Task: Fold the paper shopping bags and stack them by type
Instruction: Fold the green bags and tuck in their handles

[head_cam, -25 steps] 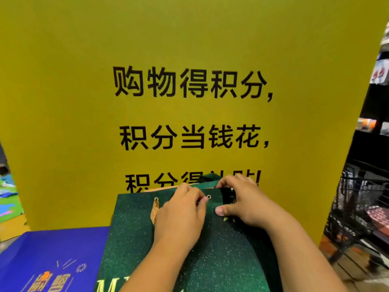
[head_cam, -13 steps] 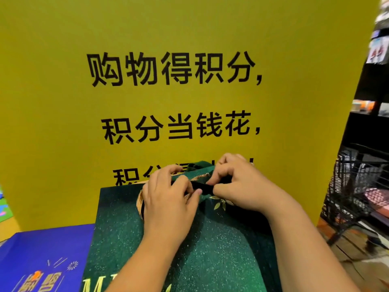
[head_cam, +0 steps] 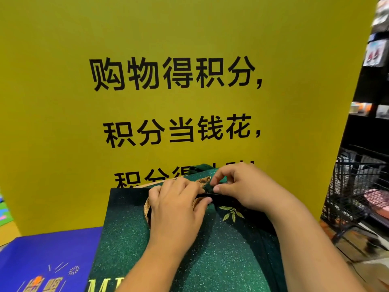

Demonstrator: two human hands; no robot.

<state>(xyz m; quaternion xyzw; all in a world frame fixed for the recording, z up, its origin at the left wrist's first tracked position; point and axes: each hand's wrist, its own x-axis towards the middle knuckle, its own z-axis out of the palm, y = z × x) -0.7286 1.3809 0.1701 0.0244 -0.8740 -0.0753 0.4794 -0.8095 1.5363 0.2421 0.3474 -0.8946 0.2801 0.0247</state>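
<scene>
- While I watch the head camera's feed from my station, the far left edge shows a strip of colourful patterned flooring [head_cam: 3,211], too cropped for me to say more.
- At lower left a blue paper bag [head_cam: 48,256] lies flat, with gold characters and small firework marks printed near its bottom edge.
- Behind everything stands a big yellow sign [head_cam: 63,102] with three rows of black Chinese characters; the lowest row is partly hidden by the bag and the hands.
- In the lower middle the green glitter paper bag [head_cam: 126,239] lies flat in front of the sign, its left edge meeting the blue bag; gold letters starting "M" show at the bottom.
- A gold rope handle [head_cam: 146,207] curves out from under my view of the left hand, near the bag's top edge.
- The left hand [head_cam: 176,209] rests palm down on the bag's upper part, fingers curled, and its forefinger and thumb pinch a dark ribbon [head_cam: 242,216] that runs across the top and down the right side, beside a gold leaf print.
- A gold eyelet [head_cam: 208,177] sits at the bag's top edge between the two hands.
- The right hand [head_cam: 246,186] is curled too, thumb and forefinger pinching the same ribbon just beside the eyelet, its thumb tip close to the left thumb.
- At right stands a black wire shopping basket [head_cam: 353,186], something pink inside it.
- Above it, dark shelves [head_cam: 376,57] carry blurred goods I cannot identify.
</scene>
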